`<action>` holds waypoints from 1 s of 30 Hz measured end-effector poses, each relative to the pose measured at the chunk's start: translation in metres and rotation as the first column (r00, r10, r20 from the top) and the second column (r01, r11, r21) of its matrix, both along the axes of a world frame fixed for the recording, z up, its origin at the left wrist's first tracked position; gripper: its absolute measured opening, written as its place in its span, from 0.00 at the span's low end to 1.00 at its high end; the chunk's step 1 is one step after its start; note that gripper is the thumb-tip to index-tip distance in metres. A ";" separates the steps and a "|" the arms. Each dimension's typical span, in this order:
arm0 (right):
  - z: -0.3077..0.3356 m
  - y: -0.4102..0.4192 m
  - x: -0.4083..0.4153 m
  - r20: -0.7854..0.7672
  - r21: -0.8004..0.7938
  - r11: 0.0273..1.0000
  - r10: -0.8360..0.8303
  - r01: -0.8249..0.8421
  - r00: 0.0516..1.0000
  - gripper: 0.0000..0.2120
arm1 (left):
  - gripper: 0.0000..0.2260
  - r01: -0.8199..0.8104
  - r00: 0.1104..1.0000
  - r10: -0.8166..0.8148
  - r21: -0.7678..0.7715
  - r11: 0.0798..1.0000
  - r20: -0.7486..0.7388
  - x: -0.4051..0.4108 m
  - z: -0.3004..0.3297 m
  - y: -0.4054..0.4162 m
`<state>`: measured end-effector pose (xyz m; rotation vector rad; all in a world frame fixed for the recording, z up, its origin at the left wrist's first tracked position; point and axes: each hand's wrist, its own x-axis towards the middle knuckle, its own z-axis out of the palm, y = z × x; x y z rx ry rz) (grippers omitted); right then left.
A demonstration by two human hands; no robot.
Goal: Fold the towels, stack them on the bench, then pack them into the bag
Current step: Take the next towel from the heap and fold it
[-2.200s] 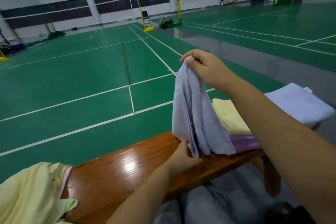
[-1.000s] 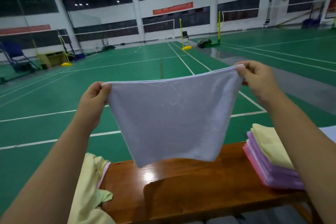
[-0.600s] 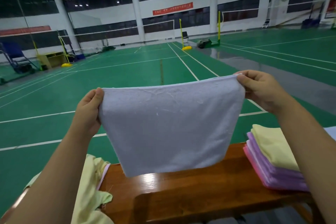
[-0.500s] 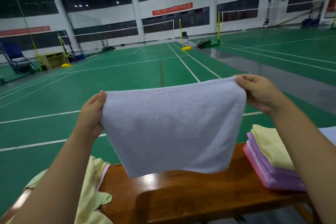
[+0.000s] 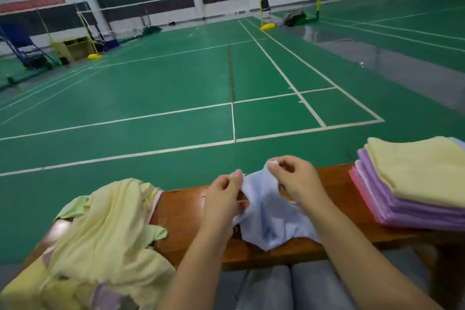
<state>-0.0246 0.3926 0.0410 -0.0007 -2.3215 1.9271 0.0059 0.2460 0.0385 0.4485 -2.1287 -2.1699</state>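
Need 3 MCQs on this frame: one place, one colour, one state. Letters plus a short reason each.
1. Where is the folded stack on the bench?
A. right end
B. left end
C. centre

2. What colour is the towel on top of that stack?
A. pink
B. pale yellow
C. white

3. What are the hands doing with the light blue towel?
A. both pinch it
B. only the left hand holds it
C. neither touches it

Answers:
1 A: the stack sits at the bench's right end, opposite the loose yellow pile.
2 B: yellow lies over purple and pink layers.
3 A: the left hand and right hand each grip an edge.
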 end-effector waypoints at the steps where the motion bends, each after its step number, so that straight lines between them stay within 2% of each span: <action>1: -0.003 -0.007 0.007 -0.028 0.090 0.996 0.022 -0.019 0.999 0.04 | 0.13 0.033 0.999 -0.033 -0.026 0.999 -0.021 0.006 -0.001 0.006; 3: -0.009 -0.016 0.020 -0.058 0.182 0.983 0.019 -0.009 0.998 0.05 | 0.12 0.072 0.995 -0.079 -0.109 0.991 -0.062 0.013 -0.005 0.014; 7: -0.008 -0.018 0.033 -0.085 0.177 0.983 -0.021 0.035 0.996 0.03 | 0.11 0.095 0.980 -0.149 -0.350 0.932 -0.131 0.024 -0.012 0.016; 10: -0.008 -0.017 0.036 -0.104 0.167 0.986 0.010 0.007 0.995 0.09 | 0.10 0.074 0.980 -0.144 -0.416 0.906 -0.139 0.028 -0.013 0.017; 12: -0.009 -0.018 0.038 -0.113 0.181 0.983 0.039 -0.018 0.993 0.06 | 0.09 0.055 0.979 -0.136 -0.446 0.893 -0.150 0.029 -0.013 0.018; 18: -0.013 -0.018 0.042 -0.182 0.307 0.952 0.068 -0.009 0.981 0.13 | 0.09 0.054 0.977 -0.158 -0.554 0.831 -0.141 0.031 -0.015 0.017; 21: -0.013 -0.018 0.042 -0.198 0.350 0.935 0.128 -0.052 0.972 0.17 | 0.09 0.097 0.971 -0.195 -0.524 0.846 -0.136 0.033 -0.012 0.018; 24: -0.011 -0.012 0.041 -0.172 0.397 0.911 0.192 -0.110 0.966 0.21 | 0.12 0.195 0.965 -0.248 -0.401 0.895 -0.085 0.035 -0.009 0.017; 28: -0.006 0.002 0.036 -0.170 0.461 0.875 0.251 -0.148 0.953 0.17 | 0.18 0.269 0.962 -0.273 -0.116 0.956 -0.012 0.037 -0.006 0.016; 30: -0.004 0.007 0.034 -0.187 0.465 0.873 0.259 -0.147 0.948 0.14 | 0.18 0.347 0.935 -0.351 -0.082 0.934 -0.048 0.038 -0.005 0.016</action>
